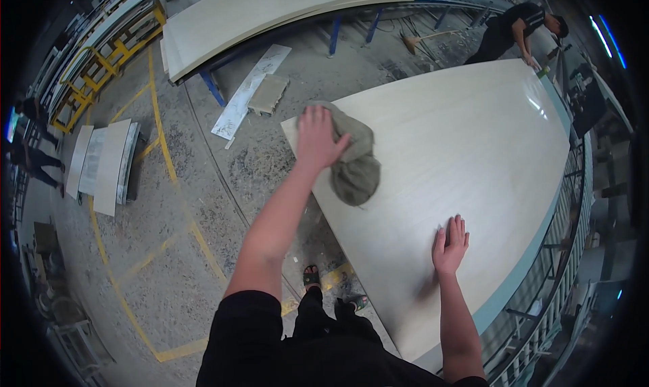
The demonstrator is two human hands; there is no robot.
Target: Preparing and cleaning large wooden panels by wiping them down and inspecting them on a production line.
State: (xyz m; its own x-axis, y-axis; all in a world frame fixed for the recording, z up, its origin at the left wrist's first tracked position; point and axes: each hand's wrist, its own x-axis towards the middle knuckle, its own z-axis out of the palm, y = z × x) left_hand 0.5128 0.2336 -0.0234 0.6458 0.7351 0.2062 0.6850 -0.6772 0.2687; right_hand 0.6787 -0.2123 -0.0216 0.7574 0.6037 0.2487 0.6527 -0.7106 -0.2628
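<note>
A large pale, glossy panel (433, 150) lies in front of me, its left corner near my left arm. On that corner my left hand (316, 137) presses a crumpled grey-green cloth (358, 164), the fingers over its edge and the thumb apart. Part of the cloth trails out to the right of the hand. My right hand (451, 246) is above the panel's near part, holding nothing, its fingers stretched out. Whether that palm touches the surface I cannot tell.
Beyond the panel's far right corner a person (520, 29) in dark clothes bends over its edge. Another stack of pale panels (284, 15) rests on a blue frame. Offcuts (250, 93) lie on the floor. A roller conveyor (564, 272) runs along the right. Farther left stands a yellow rack (101, 66).
</note>
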